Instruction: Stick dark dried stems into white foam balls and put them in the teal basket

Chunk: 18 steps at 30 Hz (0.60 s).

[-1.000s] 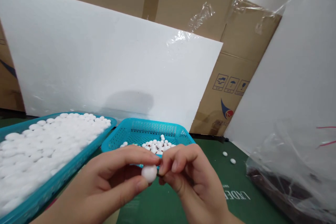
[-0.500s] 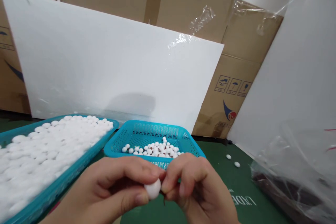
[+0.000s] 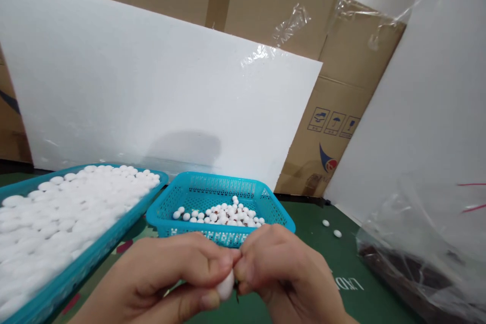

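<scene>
At the bottom centre, my left hand (image 3: 176, 273) pinches a smooth white ball (image 3: 226, 287) between thumb and fingers. My right hand (image 3: 283, 266) meets it fingertip to fingertip, closed against the ball's right side. A thin dark bit (image 3: 237, 295) sticks out below the right fingertips; what it is I cannot make out, and the right fingers mostly hide it. Just beyond both hands is a blue-green plastic basket (image 3: 182, 231) with a loose heap of small white balls (image 3: 231, 215), reddish-brown specks among them.
A larger blue-green tray (image 3: 96, 254) full of white balls (image 3: 72, 217) stands at the left. Two loose white balls (image 3: 337, 233) lie on the green surface (image 3: 309, 223) at right, near a clear plastic bag (image 3: 421, 263) with dark contents. White board (image 3: 159, 86) and cardboard boxes (image 3: 273, 0) rise behind.
My right hand has turned, its fingers curling tighter at the ball. The ball sits slightly lower and further right, more covered by the left fingers. The view has shifted slightly.
</scene>
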Motion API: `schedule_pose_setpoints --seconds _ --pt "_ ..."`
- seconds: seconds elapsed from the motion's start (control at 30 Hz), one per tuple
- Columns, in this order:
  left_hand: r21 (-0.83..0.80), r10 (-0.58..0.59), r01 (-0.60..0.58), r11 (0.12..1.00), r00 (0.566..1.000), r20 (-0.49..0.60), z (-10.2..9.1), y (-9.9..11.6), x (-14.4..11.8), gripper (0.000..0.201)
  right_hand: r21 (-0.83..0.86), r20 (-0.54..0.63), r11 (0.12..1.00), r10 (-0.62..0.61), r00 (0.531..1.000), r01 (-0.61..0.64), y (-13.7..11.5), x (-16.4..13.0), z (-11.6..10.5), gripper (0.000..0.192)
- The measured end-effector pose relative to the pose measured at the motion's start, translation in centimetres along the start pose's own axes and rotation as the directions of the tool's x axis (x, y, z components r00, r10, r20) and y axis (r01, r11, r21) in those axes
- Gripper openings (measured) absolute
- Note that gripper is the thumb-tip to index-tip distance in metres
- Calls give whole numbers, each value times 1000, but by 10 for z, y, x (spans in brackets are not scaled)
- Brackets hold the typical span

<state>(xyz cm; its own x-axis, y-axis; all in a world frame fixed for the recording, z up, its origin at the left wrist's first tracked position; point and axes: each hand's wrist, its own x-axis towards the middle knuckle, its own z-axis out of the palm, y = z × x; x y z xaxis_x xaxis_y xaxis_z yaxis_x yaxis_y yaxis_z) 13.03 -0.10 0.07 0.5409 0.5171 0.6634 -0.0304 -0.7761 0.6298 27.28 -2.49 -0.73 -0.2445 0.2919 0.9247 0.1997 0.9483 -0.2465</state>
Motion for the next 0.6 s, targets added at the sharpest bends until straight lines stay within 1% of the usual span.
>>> schedule_pose_setpoints --seconds 0.1,0.17,0.23,0.33,0.4,0.5,0.57,0.6 --pt "30 -21 18 999 996 84 -2 -1 -1 20 43 64 998 51 997 -54 -1 -5 1 23" --pt "19 -30 28 999 994 102 -3 -2 -1 17 52 94 993 101 990 -106 -2 -8 1 25" --pt "5 -40 39 999 994 100 -3 -3 -1 15 6 98 992 126 987 -127 -2 -9 2 24" --pt "28 -63 61 998 995 74 -3 -4 1 16 -198 80 978 80 994 -63 3 -8 4 19" --pt "40 -64 62 997 997 42 -3 -5 3 18 -279 38 959 65 997 -52 10 -7 5 18" --pt "1 -106 106 994 994 -26 -3 -9 5 16 -245 -36 962 113 993 -118 19 -5 6 26" --pt "-93 -165 157 983 983 -78 -4 -12 5 16 -251 -87 957 126 988 -144 22 -3 6 29" --pt "-148 -195 179 973 975 -103 -4 -14 5 17 -272 -102 953 110 989 -134 23 -2 5 26"
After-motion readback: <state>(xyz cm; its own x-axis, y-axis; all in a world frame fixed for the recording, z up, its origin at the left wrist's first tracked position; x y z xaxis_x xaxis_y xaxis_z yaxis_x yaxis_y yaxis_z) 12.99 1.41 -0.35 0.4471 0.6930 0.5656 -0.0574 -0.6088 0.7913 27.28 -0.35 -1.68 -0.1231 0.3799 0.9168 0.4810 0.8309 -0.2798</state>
